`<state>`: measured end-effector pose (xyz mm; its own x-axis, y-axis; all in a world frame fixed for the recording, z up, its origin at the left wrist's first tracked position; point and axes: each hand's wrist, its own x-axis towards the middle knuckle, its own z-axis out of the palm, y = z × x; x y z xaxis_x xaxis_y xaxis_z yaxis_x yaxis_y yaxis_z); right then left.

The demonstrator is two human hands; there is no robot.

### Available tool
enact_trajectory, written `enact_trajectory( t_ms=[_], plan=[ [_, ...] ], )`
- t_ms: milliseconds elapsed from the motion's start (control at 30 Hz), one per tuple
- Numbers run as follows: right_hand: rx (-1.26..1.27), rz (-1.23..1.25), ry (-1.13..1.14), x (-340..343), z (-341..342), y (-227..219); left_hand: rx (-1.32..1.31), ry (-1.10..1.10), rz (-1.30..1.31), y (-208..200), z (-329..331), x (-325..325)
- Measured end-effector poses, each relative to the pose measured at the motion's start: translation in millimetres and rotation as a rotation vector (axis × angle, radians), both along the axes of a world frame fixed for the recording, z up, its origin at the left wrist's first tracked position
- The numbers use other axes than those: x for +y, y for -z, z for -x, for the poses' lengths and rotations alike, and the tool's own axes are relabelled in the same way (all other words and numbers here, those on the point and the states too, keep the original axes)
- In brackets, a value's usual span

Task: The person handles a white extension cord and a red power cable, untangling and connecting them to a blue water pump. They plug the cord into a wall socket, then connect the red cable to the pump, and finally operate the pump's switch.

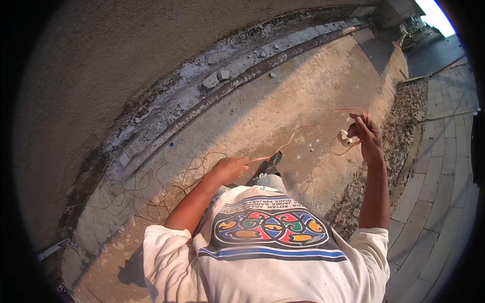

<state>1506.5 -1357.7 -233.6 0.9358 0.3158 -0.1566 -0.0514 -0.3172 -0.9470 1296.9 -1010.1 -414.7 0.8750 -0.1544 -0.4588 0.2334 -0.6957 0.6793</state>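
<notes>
A thin copper-coloured electric cable [292, 137] runs in loose waves between my two hands. My left hand [231, 170], in front of my belly, is closed in a fist around it. Out to the right, my raised right hand [367, 135] grips a few loops of the same cable. A small white fitting [345, 137], perhaps a plug or socket, shows at its fingers with a cable loop hanging below. To the left of my left hand, more cable [159, 189] lies tangled on the ground.
A long rusty pipe [247, 76] lies along the foot of the rough wall [101, 65], with broken stones [211, 81] beside it. On the right are a strip of dry leaves [401, 126] and grey paving slabs [429, 197]. My dark shoe [274, 160] stands on the concrete.
</notes>
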Motion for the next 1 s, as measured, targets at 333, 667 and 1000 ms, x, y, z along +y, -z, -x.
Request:
enact_trajectory(
  t_ms=[333, 667, 1000],
  plan=[
    [0.438, -0.757, -0.007, -113.1, -157.4, 49.0, 0.090, 0.029, 0.381, 13.7, -248.7, -106.6],
    [0.082, -0.916, 0.474, -240.4, -420.2, 11.7, 0.096, -0.138, 0.264, 14.1, -393.4, -139.2],
    [0.061, 0.107, -0.293, -12.8, -519.5, 150.7, -0.132, 0.141, 0.117, 29.1, -618.1, -165.7]
  ],
)
